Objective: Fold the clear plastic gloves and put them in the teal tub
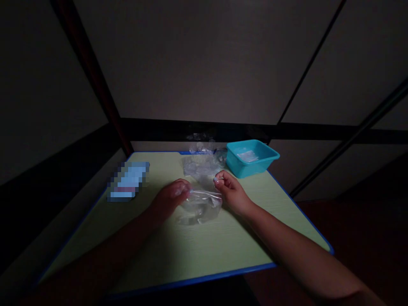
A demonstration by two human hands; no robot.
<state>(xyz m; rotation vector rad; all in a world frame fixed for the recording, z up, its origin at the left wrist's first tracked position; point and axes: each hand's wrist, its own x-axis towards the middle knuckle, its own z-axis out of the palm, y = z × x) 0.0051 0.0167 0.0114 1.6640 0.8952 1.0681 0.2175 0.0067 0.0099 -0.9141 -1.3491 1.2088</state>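
The left hand (172, 196) and right hand (231, 191) each have fingers pinched on the clear bag (200, 208) at the middle of the bench (223, 250); its slick film may slip or tear if they pull unevenly.

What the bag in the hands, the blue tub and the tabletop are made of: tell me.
Clear bag: likely thin plastic film; see-through, crinkled, glinting. Turquoise tub: probably rigid moulded plastic; even colour, smooth walls, rolled rim. Tabletop: smooth pale green laminate or painted board, blue edging; dim light leaves it open.
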